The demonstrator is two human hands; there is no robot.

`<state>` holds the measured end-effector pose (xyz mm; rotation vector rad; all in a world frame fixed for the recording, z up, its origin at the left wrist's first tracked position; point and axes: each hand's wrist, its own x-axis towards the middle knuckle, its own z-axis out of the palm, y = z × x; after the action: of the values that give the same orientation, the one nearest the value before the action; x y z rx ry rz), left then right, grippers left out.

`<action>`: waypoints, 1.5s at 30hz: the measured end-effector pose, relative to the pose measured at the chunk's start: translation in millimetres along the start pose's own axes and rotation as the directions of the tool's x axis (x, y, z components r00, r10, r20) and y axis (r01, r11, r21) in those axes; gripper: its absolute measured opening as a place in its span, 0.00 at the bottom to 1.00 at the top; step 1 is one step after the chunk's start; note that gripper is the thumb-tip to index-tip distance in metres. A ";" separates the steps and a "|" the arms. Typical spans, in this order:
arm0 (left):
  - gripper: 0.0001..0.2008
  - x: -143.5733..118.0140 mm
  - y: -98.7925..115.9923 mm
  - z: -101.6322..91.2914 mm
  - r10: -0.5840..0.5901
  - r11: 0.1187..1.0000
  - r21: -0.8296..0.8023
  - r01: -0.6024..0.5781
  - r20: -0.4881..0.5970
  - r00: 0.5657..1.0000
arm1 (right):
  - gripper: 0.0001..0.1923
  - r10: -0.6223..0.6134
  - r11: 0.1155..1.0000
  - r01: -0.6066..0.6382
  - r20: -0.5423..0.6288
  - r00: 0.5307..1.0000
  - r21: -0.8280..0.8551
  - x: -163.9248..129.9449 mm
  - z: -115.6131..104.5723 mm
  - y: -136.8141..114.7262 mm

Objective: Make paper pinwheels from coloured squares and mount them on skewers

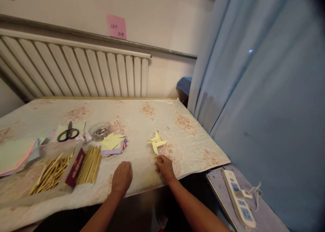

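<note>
A small yellow paper pinwheel (156,142) lies on the flowered tablecloth (142,123), fixed by a pin at its centre to a thin stick. My right hand (165,166) pinches the lower end of that stick near the table's front edge. My left hand (122,178) rests knuckles-up on the cloth a little to the left, holding nothing, its fingers curled under. A stack of cut yellow, purple and red paper squares (113,144) lies just beyond my left hand.
Bundles of thin wooden sticks (89,164) with a dark red label lie left. Further back are black scissors (68,134), a clear dish of pins (100,131) and coloured sheets (15,152). A radiator (76,73) stands behind; a blue curtain (266,90) and power strip (237,197) are right.
</note>
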<state>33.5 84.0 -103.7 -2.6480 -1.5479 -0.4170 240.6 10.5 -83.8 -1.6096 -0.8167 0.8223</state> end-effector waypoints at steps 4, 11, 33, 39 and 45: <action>0.12 0.0 -1.1 4.1 0.018 0.999 0.052 -0.016 -0.037 0.999 | 0.03 -0.036 0.996 0.029 -0.075 0.997 -0.090 29.8 -20.2 8.7; 0.12 1.1 -2.9 6.1 0.032 0.999 0.031 -0.031 -0.036 0.999 | 0.04 -0.052 0.935 -0.031 -0.223 0.973 -0.354 79.7 -46.6 16.6; 0.12 5.2 -3.9 8.5 0.021 1.000 0.013 -0.021 0.014 1.000 | 0.11 -0.103 0.668 -0.158 -0.301 0.948 -0.728 192.1 -61.8 11.7; 0.12 5.2 -4.7 10.3 0.039 0.999 0.003 -0.039 -0.011 0.999 | 0.12 -0.105 0.618 -0.157 -0.278 0.955 -0.771 197.4 -60.8 7.7; 0.11 4.6 -6.0 13.3 0.032 0.999 -0.006 -0.033 -0.013 0.999 | 0.13 -0.121 0.579 -0.147 -0.263 0.957 -0.802 197.9 -63.0 1.9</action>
<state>33.3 93.2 -115.9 -2.6655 -1.5002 -0.4375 397.5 146.3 -94.2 -2.4935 -1.0427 0.1411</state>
